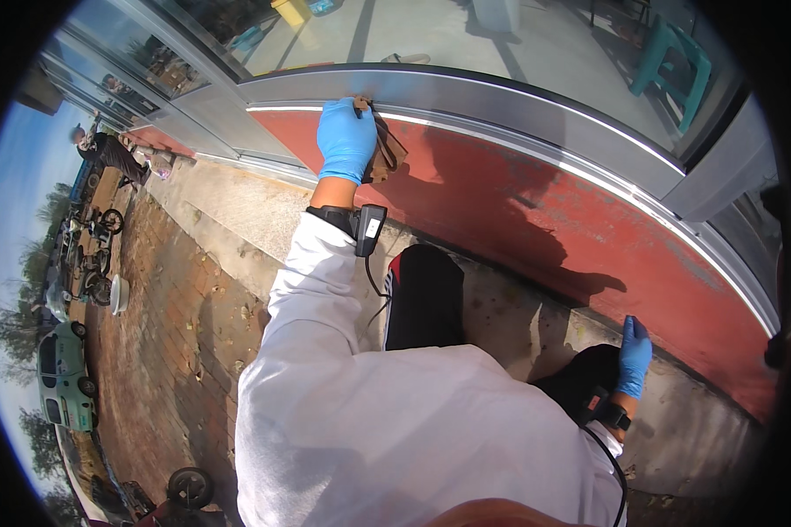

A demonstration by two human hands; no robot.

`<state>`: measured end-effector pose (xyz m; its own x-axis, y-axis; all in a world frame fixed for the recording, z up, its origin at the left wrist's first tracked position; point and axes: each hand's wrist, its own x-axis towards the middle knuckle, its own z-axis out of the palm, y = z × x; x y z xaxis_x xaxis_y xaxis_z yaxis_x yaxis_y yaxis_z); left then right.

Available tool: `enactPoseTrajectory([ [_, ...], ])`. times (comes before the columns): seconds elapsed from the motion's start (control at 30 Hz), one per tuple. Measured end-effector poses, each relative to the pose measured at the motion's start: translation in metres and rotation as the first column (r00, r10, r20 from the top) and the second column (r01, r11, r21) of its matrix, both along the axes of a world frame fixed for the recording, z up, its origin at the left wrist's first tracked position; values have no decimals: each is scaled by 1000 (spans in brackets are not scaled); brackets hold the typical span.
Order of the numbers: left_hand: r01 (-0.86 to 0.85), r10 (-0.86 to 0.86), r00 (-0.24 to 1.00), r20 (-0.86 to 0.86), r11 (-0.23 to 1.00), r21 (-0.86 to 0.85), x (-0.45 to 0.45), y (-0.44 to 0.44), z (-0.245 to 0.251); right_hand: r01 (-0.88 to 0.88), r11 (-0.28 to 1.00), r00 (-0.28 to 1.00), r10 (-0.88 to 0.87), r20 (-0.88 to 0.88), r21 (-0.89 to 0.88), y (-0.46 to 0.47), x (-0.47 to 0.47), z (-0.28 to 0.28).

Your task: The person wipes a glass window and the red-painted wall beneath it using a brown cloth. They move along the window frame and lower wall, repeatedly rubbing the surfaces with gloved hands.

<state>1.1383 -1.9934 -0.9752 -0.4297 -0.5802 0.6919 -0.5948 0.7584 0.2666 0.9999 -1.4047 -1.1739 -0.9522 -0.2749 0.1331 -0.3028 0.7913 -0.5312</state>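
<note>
My left hand (pixel 347 139), in a blue disposable glove, is closed around a brown cloth (pixel 387 153). It presses against the lower metal rail (pixel 448 92) of a glazed frame, and the cloth hangs down over the red painted wall (pixel 488 174) below. My right hand (pixel 635 352), gloved the same way, is beside my right knee, near the foot of that wall. Nothing shows in it, but its fingers are partly hidden. Each wrist carries a strapped-on device with a black cable.
Behind the glass are a teal plastic stool (pixel 675 69) and a yellow container (pixel 292 11). A concrete ledge (pixel 237 204) runs along the wall beside brick paving (pixel 178 303). Further off are a person (pixel 109 155), motorcycles (pixel 92 257), a white basin (pixel 119 294) and a green car (pixel 66 375).
</note>
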Motion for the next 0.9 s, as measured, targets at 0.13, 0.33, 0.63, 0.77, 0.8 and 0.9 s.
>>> enactPoseTrajectory([
  [0.13,-3,8,999,-39,994,109,0,-7,6,35,999,997,-32,76,-39,6,-1,-3],
  [0.33,-65,72,996,-60,991,114,6,-37,5,30,995,998,-25,52,-92,9,-2,-8],
  [0.63,-333,327,943,67,921,200,34,-147,18,22,1000,993,-22,113,1,1,-1,3],
  [0.77,-374,358,927,111,906,198,50,-192,21,58,996,985,-68,158,66,-6,-4,4],
  [0.8,-390,373,920,122,902,187,53,-202,20,53,994,985,-67,159,93,-8,-6,4],
  [0.9,-441,420,896,146,883,164,58,-228,17,56,991,982,-77,173,124,-13,-10,1],
])
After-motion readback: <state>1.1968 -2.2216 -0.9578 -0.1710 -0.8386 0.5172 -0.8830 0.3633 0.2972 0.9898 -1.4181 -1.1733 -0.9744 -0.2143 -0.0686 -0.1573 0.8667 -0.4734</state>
